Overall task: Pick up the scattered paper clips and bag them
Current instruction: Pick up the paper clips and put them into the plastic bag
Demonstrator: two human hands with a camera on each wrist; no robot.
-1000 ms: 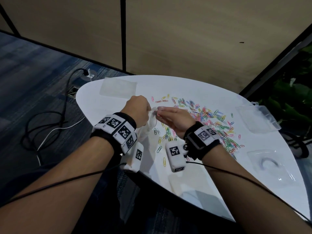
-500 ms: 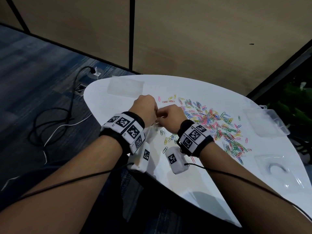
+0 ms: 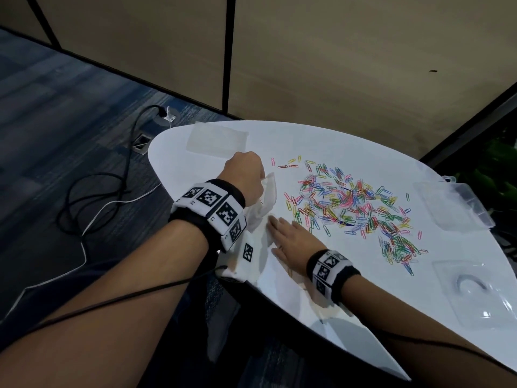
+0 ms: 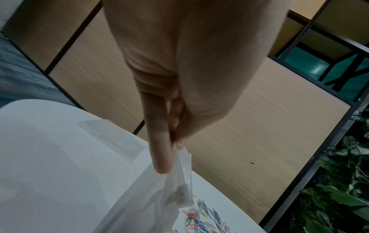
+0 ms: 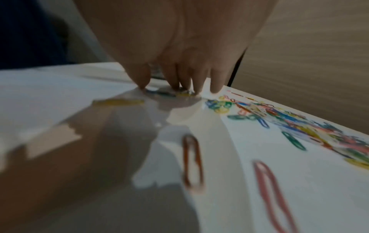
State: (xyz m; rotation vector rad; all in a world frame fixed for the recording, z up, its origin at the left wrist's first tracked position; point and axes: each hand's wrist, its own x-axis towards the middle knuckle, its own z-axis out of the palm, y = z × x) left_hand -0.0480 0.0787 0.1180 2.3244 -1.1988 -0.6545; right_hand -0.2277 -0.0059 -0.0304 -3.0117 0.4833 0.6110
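Note:
Many coloured paper clips [image 3: 349, 208] lie spread over the white table [image 3: 363, 147]. My left hand [image 3: 246, 175] is raised over the table's left part and pinches the top edge of a clear plastic bag [image 3: 267, 200] between thumb and forefinger [image 4: 161, 151]; the bag [image 4: 159, 197] hangs down beside the clips [image 4: 203, 219]. My right hand [image 3: 282, 236] lies flat on the table near the front edge, fingers straight. Its fingertips [image 5: 179, 86] press on a few clips at the heap's near-left fringe. Loose clips, one orange [image 5: 192, 162] and one pink [image 5: 273, 193], lie under the wrist.
A second clear bag [image 3: 216, 140] lies flat at the table's far left. A clear plastic box [image 3: 453, 205] sits at the right edge, and a clear lid or tray [image 3: 475, 292] lies nearer me. Cables [image 3: 92, 197] run over the floor at left; plants [image 3: 498, 169] stand at right.
My right hand has let go of the bag's mouth and dropped flat onto the table toward me. The left hand still holds the bag.

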